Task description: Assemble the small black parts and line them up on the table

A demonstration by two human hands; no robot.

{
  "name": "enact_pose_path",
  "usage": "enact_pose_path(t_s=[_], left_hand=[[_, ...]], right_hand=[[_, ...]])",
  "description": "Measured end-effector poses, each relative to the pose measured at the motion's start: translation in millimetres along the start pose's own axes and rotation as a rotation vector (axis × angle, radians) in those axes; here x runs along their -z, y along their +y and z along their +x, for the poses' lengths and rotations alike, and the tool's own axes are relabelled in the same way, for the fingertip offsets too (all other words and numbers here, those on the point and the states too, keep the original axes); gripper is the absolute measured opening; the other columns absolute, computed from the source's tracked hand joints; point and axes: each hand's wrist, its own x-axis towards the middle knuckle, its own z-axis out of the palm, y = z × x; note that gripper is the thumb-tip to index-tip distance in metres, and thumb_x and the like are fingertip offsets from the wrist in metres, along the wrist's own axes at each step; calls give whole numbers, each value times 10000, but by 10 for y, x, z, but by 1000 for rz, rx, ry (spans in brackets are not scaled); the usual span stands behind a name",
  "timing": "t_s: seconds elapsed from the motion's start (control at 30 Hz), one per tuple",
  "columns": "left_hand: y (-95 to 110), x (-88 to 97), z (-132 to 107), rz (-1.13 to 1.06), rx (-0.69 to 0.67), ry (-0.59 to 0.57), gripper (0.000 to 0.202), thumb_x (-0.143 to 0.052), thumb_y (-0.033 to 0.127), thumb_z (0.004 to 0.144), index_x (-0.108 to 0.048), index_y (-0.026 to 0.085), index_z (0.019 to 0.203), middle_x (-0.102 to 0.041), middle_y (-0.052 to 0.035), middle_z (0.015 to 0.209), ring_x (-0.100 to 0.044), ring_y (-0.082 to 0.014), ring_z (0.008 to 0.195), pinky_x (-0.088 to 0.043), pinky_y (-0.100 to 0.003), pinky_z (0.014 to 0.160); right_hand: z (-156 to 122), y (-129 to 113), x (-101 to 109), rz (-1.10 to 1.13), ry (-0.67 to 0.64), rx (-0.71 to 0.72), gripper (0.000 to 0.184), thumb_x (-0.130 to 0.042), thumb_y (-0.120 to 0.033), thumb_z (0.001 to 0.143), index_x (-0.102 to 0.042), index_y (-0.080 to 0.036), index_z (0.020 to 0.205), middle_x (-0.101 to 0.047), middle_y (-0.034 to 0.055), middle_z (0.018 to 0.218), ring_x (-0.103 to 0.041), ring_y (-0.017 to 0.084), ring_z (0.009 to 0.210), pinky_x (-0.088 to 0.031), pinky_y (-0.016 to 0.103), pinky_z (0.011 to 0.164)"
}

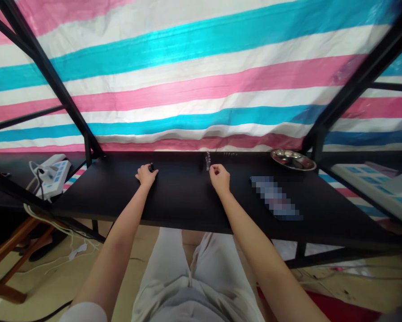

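Observation:
My left hand (146, 174) rests on the black desk, its fingers and thumb curled around a small black object (151, 167) whose kind I cannot make out. To its right, my right hand (220, 178) is closed in a pinch just above the desk top. Whatever those fingertips may hold is too small to tell. Close beside them runs a short row of clear, bead-like pieces (208, 160). Several tiny pale bits (230, 154) lie farther back, near the rear edge.
A round metal dish (293, 160) sits at the back right of the desk (181, 197). Nearer me lies a blurred-out flat item (276, 199). Black frame posts flank the desk, with a striped sheet (201, 89) behind. At left is a power strip (55, 176) with cables.

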Motion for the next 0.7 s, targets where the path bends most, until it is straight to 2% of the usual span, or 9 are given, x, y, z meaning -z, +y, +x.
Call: enact_pose_path(t_s=[0.1,0.17,0.2,0.27,0.33,0.4,0.53,0.7], left_hand=[[103,53,-137,-22,-59,186,673,-629,379,678,-382,204,1279,-444,-139,1286,-409,-311,1149,-341,-458,884],[219,83,-264,-37,-198,277,657,-549,368,751,-303,178,1330,-391,-155,1331,-373,-297,1188,-319,-447,915],[290,90,-335,-33,-302,282,614,-501,358,786,-299,174,1335,-378,-154,1342,-361,-287,1201,-306,-439,929],[450,75,-481,-3,-513,224,547,-445,355,821,-327,186,1327,-364,-145,1359,-342,-281,1216,-287,-435,942],[621,11,-618,45,-704,109,531,-437,386,824,-354,211,1318,-332,-122,1388,-335,-277,1214,-293,-428,936],[782,-101,-730,105,-821,10,547,-419,407,831,-328,229,1339,-281,-107,1420,-334,-280,1206,-307,-435,918],[1032,-388,-842,182,-876,-113,561,-381,375,855,-231,272,1386,-211,-74,1455,-328,-277,1203,-330,-452,898],[1198,-622,-811,214,-844,-132,534,-373,294,865,-242,270,1381,-205,-65,1460,-326,-277,1206,-329,-473,898]], right_hand=[[38,65,-23,-44,-30,-39,228,-459,-326,726,-592,-171,827,-601,44,684,-546,174,668,-406,295,680],[68,119,-49,-84,-58,-60,220,-477,-321,712,-594,-173,827,-610,42,699,-548,181,696,-404,301,691],[82,144,-63,-102,-73,-65,217,-485,-319,708,-595,-176,828,-615,39,707,-548,183,707,-402,304,697],[101,179,-87,-132,-104,-64,213,-497,-316,706,-598,-183,839,-623,30,724,-547,183,724,-397,308,708],[111,192,-100,-158,-130,-51,216,-502,-313,712,-601,-188,857,-631,28,747,-545,185,745,-390,311,715],[115,187,-101,-184,-142,-35,219,-497,-312,725,-602,-191,874,-635,30,768,-544,192,779,-380,317,723],[119,151,-82,-241,-135,-25,221,-490,-304,742,-597,-194,900,-633,40,820,-531,213,860,-356,335,738],[139,125,-67,-289,-134,-42,221,-488,-308,753,-584,-191,915,-613,51,874,-503,218,897,-327,342,740]])
